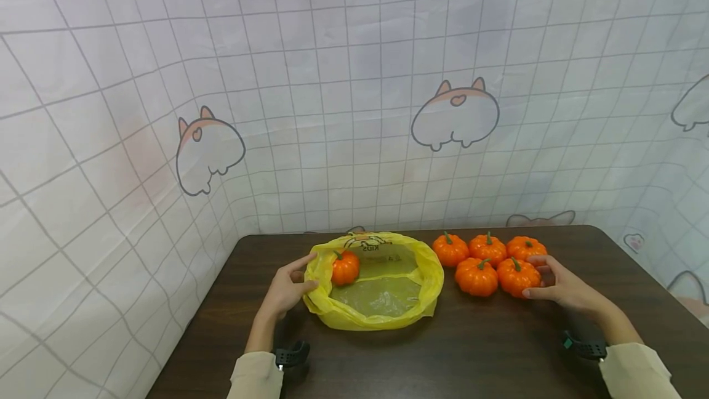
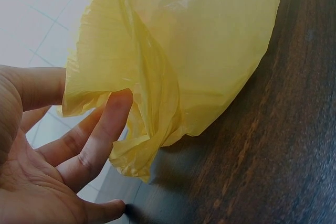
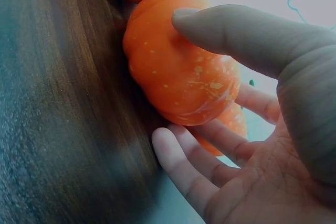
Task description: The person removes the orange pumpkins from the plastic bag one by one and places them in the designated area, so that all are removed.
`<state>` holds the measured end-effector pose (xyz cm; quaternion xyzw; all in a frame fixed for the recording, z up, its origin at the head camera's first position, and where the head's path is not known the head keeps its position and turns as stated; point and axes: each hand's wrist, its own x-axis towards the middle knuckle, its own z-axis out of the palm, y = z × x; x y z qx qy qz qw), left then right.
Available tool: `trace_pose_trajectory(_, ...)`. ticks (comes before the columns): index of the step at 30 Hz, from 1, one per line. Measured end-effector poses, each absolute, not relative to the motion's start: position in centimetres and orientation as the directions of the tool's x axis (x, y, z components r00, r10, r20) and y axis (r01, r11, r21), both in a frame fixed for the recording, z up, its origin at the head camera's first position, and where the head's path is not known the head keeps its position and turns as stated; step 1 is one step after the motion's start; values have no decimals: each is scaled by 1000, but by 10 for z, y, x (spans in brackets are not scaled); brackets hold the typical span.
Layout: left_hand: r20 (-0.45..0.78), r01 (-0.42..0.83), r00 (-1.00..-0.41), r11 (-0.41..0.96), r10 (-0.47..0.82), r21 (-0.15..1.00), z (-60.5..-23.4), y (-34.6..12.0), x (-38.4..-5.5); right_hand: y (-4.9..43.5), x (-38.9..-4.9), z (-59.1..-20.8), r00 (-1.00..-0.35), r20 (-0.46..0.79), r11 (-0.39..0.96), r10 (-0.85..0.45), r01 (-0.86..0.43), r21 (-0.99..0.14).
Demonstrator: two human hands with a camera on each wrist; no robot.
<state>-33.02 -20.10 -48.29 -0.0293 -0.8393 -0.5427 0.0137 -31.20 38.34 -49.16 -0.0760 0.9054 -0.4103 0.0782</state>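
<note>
A yellow plastic bag (image 1: 368,323) stands with its mouth wide and its rim rolled outward. Inside it, by the left wall, sits a small orange pumpkin (image 1: 346,268) with a green stem. My left hand (image 1: 284,290) pinches the bag's left rim between thumb and fingers; the left wrist view shows the crumpled yellow film (image 2: 152,82) there. To the right, my right hand (image 1: 565,285) reaches round the front right pumpkin (image 1: 519,278) of a cluster. In the right wrist view its thumb (image 3: 210,24) lies on that pumpkin (image 3: 178,61), with fingers behind and below it.
Several more small pumpkins (image 1: 476,277) sit close together beside the held one, right of the bag. All stand on a dark brown wooden table (image 1: 443,362). A white gridded cloth (image 1: 360,109) with cartoon animals hangs behind and at the sides.
</note>
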Motion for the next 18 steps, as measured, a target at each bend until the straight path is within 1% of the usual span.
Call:
trace_pose_trajectory(10, 57, 65, -998, 406, 33, 911, -483, -201, -330, 388, -311, -487, -979, -67, 679, -194, -85, -729)
trace_pose_trajectory(15, 57, 66, -998, 408, 34, 911, -483, -201, -330, 389, -305, -472, -977, -40, 670, -209, -114, -734)
trace_pose_trajectory(18, 60, 69, -998, 409, 35, 910, -482, -201, -330, 387, -299, -459, -977, -53, 666, -209, -102, -739)
